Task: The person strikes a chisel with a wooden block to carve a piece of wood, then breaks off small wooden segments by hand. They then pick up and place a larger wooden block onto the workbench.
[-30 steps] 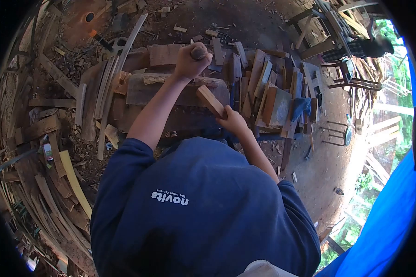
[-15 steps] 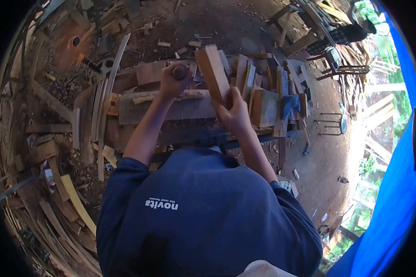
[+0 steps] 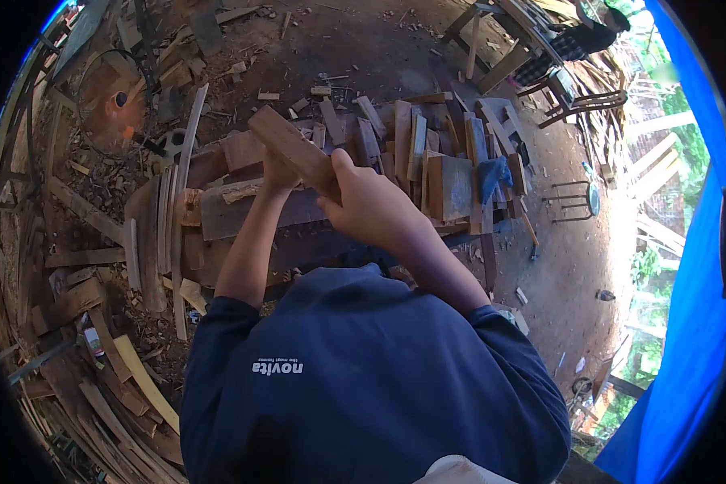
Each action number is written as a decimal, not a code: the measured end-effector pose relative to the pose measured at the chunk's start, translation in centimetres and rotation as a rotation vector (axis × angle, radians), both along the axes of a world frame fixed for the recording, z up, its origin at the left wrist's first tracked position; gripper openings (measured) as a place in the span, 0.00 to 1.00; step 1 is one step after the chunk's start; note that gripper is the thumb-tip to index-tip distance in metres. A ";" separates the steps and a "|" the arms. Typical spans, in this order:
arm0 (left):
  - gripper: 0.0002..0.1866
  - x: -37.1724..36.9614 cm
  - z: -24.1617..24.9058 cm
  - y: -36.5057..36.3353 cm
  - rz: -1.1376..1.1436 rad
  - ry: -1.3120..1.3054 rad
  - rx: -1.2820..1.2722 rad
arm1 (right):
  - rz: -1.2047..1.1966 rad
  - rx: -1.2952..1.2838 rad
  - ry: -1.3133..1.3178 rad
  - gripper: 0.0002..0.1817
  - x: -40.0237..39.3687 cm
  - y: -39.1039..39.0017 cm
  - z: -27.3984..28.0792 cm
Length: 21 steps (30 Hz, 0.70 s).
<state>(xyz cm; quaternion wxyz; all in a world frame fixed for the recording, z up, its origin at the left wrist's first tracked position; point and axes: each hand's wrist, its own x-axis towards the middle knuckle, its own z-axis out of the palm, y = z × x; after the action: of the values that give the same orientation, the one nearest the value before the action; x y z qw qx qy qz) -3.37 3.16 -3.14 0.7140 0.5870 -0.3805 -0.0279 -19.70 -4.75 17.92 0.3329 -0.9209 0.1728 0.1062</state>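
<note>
My right hand [image 3: 367, 198] is wrapped round the near end of a thick rectangular wooden block [image 3: 292, 147], which slants up to the left over the workbench. My left hand [image 3: 279, 171] is beneath and beside the block's far part. Its fingers are mostly hidden by the block, so its grip cannot be made out. Below the hands lies a long board with a rough edge [image 3: 218, 216]. Several short wood pieces lie just right of the hands, among them a wide block [image 3: 450, 189] beside a blue cloth [image 3: 493, 176].
Long thin strips [image 3: 169, 222] lie at the bench's left end. A metal stool [image 3: 592, 199] stands at the right. Another person [image 3: 577, 42] is at the upper right, near a wooden chair [image 3: 563, 89]. Scrap wood lies at the lower left [image 3: 113, 395].
The block has swung left and down, now tilted across my left hand. My right hand has moved left with it. The round wooden thing in my left hand is now hidden.
</note>
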 end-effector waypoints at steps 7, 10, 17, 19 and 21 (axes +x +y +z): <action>0.11 0.4 -0.4 -0.5 -0.009 0.263 0.000 | -0.079 0.064 -0.273 0.24 0.3 0.6 1.9; 0.11 1.0 -2.1 -0.8 -0.057 0.436 0.011 | -0.124 0.113 -0.577 0.25 0.3 0.7 3.4; 0.12 -0.2 2.0 0.2 -0.067 0.236 0.049 | -0.105 0.052 -0.084 0.25 2.1 -0.2 -2.4; 0.11 -0.4 2.3 0.1 -0.071 0.208 0.022 | -0.090 0.059 -0.059 0.25 2.2 0.0 -1.5; 0.11 -0.7 2.2 0.4 -0.077 0.183 0.002 | -0.082 0.019 -0.051 0.24 2.3 0.2 -0.9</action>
<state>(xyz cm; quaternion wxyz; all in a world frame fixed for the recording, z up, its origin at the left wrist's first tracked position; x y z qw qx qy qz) -4.04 3.51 -0.97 0.7437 0.5674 -0.3362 -0.1092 -17.40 -4.53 17.04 0.3501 -0.9122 0.2009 0.0708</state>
